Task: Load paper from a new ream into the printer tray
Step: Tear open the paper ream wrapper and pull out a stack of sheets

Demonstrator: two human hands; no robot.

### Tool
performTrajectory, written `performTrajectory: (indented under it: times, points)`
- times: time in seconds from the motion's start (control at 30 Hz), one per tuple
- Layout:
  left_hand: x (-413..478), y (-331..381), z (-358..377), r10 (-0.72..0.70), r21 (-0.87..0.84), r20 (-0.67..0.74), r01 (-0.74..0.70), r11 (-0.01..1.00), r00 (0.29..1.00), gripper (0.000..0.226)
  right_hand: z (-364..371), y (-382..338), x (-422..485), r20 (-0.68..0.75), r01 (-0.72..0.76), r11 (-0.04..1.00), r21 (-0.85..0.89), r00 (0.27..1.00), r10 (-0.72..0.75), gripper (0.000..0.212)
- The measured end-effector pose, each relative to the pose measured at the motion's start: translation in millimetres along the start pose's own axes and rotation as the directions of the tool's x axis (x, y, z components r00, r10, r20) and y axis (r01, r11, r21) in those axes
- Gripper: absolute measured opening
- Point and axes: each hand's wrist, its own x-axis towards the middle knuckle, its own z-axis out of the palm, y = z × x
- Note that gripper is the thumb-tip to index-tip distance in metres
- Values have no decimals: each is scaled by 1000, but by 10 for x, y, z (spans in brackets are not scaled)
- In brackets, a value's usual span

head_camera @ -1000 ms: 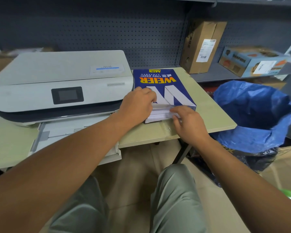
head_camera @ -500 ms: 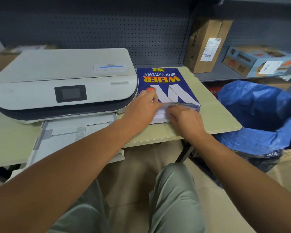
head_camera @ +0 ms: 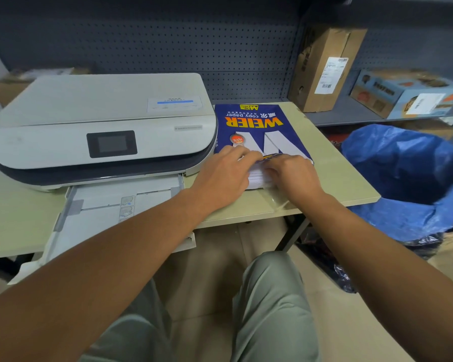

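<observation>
A blue ream of copy paper lies flat on the table right of the white printer. Its near end is torn open and white sheet edges show there. My left hand rests on the ream's near left corner, fingers over the wrapper edge. My right hand grips the open end, fingers tucked into the white sheets. The printer's paper tray is pulled out toward me, left of both hands, and holds no paper.
The pale green table ends just right of the ream. A blue bag-lined bin stands on the floor to the right. Cardboard boxes sit on the grey shelf behind. My knees are under the table edge.
Both hands have slid slightly further onto the ream's open end and closer together. The view has shifted a little; the ream has not moved.
</observation>
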Motion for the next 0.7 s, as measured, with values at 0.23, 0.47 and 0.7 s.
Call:
performTrajectory:
  times: [0.23,0.47,0.7]
  points:
    - [35,-8,43,-147,16,84,146,989,986,54,-48,13,14,-11,105,994,-13,994,-105,33]
    - [43,12,105,-185,76,58,180,981,981,43,-28,-52,-44,-102,146,983,-108,982,-157,35]
    - [85,1,158,-228,73,53,224,972,972,35,39,-86,-48,-100,102,991,-90,989,-111,28]
